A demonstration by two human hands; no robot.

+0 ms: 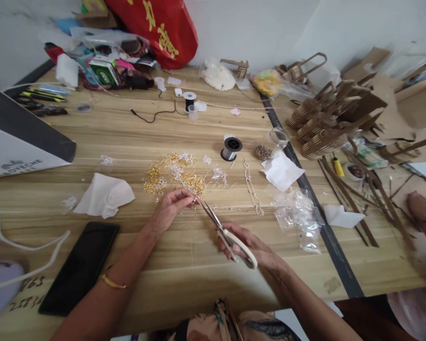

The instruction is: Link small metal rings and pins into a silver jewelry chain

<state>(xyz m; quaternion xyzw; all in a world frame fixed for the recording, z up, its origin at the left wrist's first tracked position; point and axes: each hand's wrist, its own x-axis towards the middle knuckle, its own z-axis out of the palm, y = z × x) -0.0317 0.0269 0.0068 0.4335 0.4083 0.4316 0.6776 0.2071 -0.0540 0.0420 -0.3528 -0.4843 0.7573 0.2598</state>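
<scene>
My left hand (173,207) is closed in a pinch near the table's middle, around something small and pinkish that I cannot make out. In my right hand (246,244) is a pair of scissors (238,246) with white handles; its blade tips reach close to the left fingertips. Just beyond the left hand lie gold chains and rings (193,183), mixed with silvery bits. White wire-like pieces (219,176) are scattered to their right. A beaded chain (249,187) is laid out beyond the scissors. A spool of silver wire (231,148) stands farther back.
A black phone (80,267) and crumpled tissue (104,195) lie at left. Clear plastic bags (296,215), white paper (282,170) and a jar of beads (264,151) are at right. Small woven baskets (315,123) pile up beyond. Another person's hand (419,207) rests far right.
</scene>
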